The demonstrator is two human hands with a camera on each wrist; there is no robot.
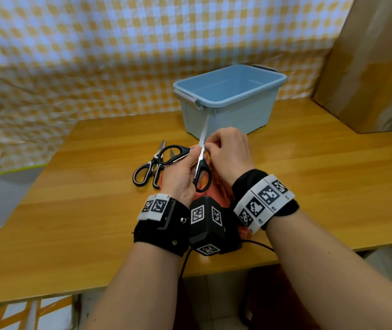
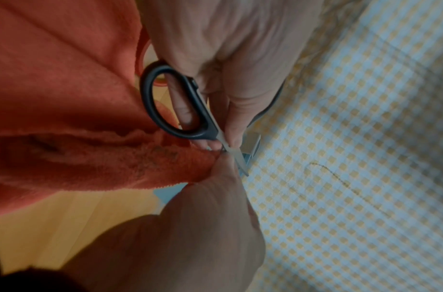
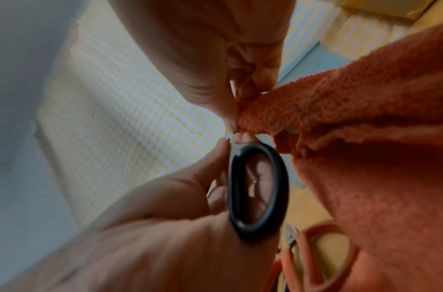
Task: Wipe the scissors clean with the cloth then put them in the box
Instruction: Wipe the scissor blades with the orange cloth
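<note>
- The scissors (image 1: 201, 160) in our hands are spread wide, one bare blade pointing up toward the box (image 1: 229, 98). We judge that a slip of the cloth (image 2: 65, 98) along that edge could nick a fingertip, since the pinch sits right at the pivot where the blades cross.
- The open blades could swing shut on our fingers if the grip on the handle shifts during a stroke.
- A second pair (image 1: 150, 169) lies on the counter (image 1: 309, 175) just left of our hands, and the right wrist view shows an orange-handled pair (image 3: 322, 254) partly under the cloth. Dragging the cloth could snag or shove either one.
- The cloth hangs down between our wrists. We think it could catch the held pair's lower handle loop and tug it loose.
- Left hand (image 1: 180, 177): curled around the scissors near the handle, thumb and fingertips closing on the blade just past the black loop.
- Right hand (image 1: 229, 156): fingers curled tight, pinching a fold of cloth against the blade close to the pivot.
- The held pair is off the counter, in front of the box and not in it. The box stands open at the back of the counter, and what we can see of its inside holds nothing.
</note>
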